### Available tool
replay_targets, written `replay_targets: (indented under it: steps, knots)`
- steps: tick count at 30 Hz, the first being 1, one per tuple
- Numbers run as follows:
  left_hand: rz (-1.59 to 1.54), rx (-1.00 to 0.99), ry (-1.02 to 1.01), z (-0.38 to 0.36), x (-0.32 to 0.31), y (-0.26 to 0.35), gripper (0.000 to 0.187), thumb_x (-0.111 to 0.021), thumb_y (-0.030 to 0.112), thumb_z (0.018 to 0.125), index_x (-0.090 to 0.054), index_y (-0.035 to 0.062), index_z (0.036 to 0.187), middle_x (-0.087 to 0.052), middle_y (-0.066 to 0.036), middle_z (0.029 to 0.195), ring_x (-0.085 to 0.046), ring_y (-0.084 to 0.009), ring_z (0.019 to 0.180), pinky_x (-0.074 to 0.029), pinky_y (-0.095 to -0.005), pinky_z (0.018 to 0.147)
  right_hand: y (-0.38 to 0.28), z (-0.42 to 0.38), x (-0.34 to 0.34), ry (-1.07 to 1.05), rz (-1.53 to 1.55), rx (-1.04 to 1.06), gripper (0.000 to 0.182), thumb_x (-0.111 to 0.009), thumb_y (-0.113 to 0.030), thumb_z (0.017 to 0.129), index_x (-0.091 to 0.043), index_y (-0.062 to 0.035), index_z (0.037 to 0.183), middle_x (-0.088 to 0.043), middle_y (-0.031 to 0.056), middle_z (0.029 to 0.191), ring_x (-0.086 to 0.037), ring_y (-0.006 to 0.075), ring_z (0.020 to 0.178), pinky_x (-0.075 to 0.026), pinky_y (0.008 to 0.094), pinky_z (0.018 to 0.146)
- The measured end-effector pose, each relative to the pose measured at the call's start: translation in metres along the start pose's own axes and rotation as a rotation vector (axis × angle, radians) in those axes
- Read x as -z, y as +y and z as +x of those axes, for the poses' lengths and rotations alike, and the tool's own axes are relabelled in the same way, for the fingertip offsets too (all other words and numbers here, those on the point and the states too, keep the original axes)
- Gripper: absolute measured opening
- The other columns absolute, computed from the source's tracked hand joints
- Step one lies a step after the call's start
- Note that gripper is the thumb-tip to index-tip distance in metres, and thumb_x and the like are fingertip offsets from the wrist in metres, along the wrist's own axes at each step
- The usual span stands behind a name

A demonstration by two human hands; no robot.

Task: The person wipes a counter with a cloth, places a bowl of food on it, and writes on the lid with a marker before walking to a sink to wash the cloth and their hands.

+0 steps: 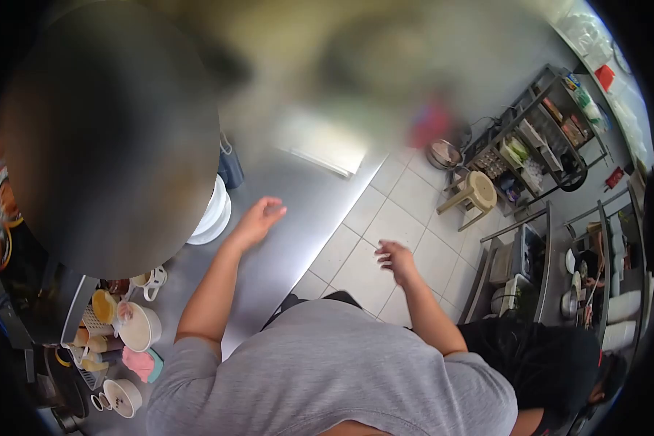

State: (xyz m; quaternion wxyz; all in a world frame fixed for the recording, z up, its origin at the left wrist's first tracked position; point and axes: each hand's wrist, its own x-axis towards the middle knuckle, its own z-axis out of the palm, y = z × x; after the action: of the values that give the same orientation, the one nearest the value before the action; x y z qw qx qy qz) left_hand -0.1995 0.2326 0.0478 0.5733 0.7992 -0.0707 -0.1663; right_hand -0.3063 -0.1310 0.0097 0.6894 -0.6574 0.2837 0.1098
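Observation:
My left hand (258, 218) is stretched out over the steel counter (291, 240), palm down with the fingers spread, and holds nothing. A stack of white plates (214, 214) stands just left of it. My right hand (396, 260) hangs in the air above the tiled floor (385, 218), fingers loosely bent and apart, also holding nothing. My grey shirt (327, 370) fills the bottom of the view.
White mugs (151, 282), bowls (139, 327) and small cups crowd the counter's left end. A beige plastic stool (476, 190) and metal shelving (538, 138) stand across the floor. Another person in black (545, 363) is at the lower right. The upper view is blurred.

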Motion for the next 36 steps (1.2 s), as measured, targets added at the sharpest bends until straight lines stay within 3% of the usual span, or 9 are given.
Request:
replay_targets:
  steps: [9,11,13,14,17,21,23,28,36]
  knots:
    - [0.565,0.101,0.422,0.277,0.001,-0.012,0.077,-0.056,0.056,0.083,-0.041,0.0010,0.134,-0.037,-0.022,0.139,-0.035,-0.0329,0.130,-0.032,-0.0397,0.105,-0.137,0.280,-0.032,-0.187,-0.071,-0.177,0.037,-0.057,-0.030,0.088,-0.055,0.0023,0.106,-0.060,0.0141,0.090,-0.056,0.0212,0.074,-0.049,0.0342,0.065]
    - [0.586,0.224,0.550,0.329,0.005,-0.017,0.083,-0.058,0.061,0.079,-0.041,0.0026,0.135,-0.037,-0.022,0.140,-0.033,-0.0331,0.131,-0.032,-0.0402,0.106,-0.139,0.321,-0.063,-0.359,-0.296,-0.007,0.056,-0.062,-0.032,0.085,-0.045,0.0113,0.115,-0.060,0.0180,0.081,-0.059,0.0202,0.067,-0.051,0.0375,0.059]
    - [0.502,0.513,0.553,0.356,-0.002,-0.015,0.088,-0.061,0.064,0.073,-0.043,0.0039,0.134,-0.042,-0.021,0.136,-0.039,-0.0321,0.128,-0.034,-0.0388,0.104,-0.090,0.360,-0.092,0.001,-0.791,0.629,0.071,-0.071,-0.030,0.079,-0.036,0.0158,0.121,-0.061,0.0178,0.077,-0.062,0.0216,0.060,-0.052,0.0369,0.051]
    - [0.395,0.561,0.578,0.357,-0.001,-0.005,0.081,-0.072,0.051,0.069,-0.048,0.0010,0.129,-0.052,-0.020,0.128,-0.046,-0.0299,0.123,-0.036,-0.0377,0.102,-0.098,0.371,-0.083,-0.030,-0.798,0.616,0.071,-0.071,-0.030,0.079,-0.036,0.0158,0.121,-0.061,0.0178,0.077,-0.062,0.0216,0.060,-0.052,0.0369,0.051]
    - [0.080,0.633,0.269,0.339,0.025,-0.021,0.067,-0.076,0.029,0.068,-0.053,-0.0045,0.121,-0.060,-0.019,0.116,-0.057,-0.0285,0.110,-0.043,-0.0365,0.096,-0.190,0.360,-0.034,-0.725,-0.803,0.038,0.068,-0.074,-0.021,0.075,-0.040,0.0116,0.123,-0.066,0.0161,0.075,-0.064,0.0220,0.056,-0.049,0.0294,0.044]
    - [-0.567,0.637,0.385,0.261,-0.035,0.008,0.054,-0.074,0.009,0.066,-0.056,-0.0093,0.114,-0.063,-0.018,0.107,-0.063,-0.0272,0.095,-0.049,-0.0357,0.084,-0.261,0.465,-0.013,-0.336,-0.851,0.842,0.051,-0.064,-0.039,0.081,-0.056,-0.0039,0.118,-0.062,0.0230,0.104,-0.062,0.0355,0.092,-0.049,0.0409,0.082]
    - [-0.813,0.620,0.515,0.223,-0.076,0.011,0.049,-0.072,0.003,0.067,-0.056,-0.0087,0.112,-0.064,-0.017,0.104,-0.064,-0.0265,0.091,-0.049,-0.0348,0.083,-0.271,0.492,-0.041,-0.306,-0.907,0.661,0.072,-0.057,-0.053,0.082,-0.040,-0.0113,0.138,-0.023,0.0211,0.147,-0.024,0.0425,0.133,-0.024,0.0456,0.108]
    - [-0.903,0.368,0.949,0.157,-0.171,0.098,0.042,-0.072,-0.004,0.066,-0.060,-0.0044,0.106,-0.066,-0.012,0.097,-0.064,-0.0202,0.083,-0.049,-0.0317,0.082,-0.265,0.481,-0.133,-0.328,-1.389,0.779,0.075,-0.053,-0.052,0.081,-0.033,-0.0144,0.143,-0.017,0.0144,0.152,-0.010,0.0350,0.140,-0.002,0.0542,0.111]
    - [-0.557,0.368,1.362,-0.001,-0.220,0.215,0.027,-0.074,-0.003,0.068,-0.066,-0.0035,0.094,-0.067,-0.005,0.084,-0.060,-0.0095,0.073,-0.048,-0.0245,0.070,-0.140,0.348,-0.145,-0.874,-1.386,1.341,0.071,-0.055,-0.040,0.079,-0.035,-0.0091,0.140,-0.021,0.0152,0.150,-0.014,0.0331,0.140,-0.003,0.0542,0.111]
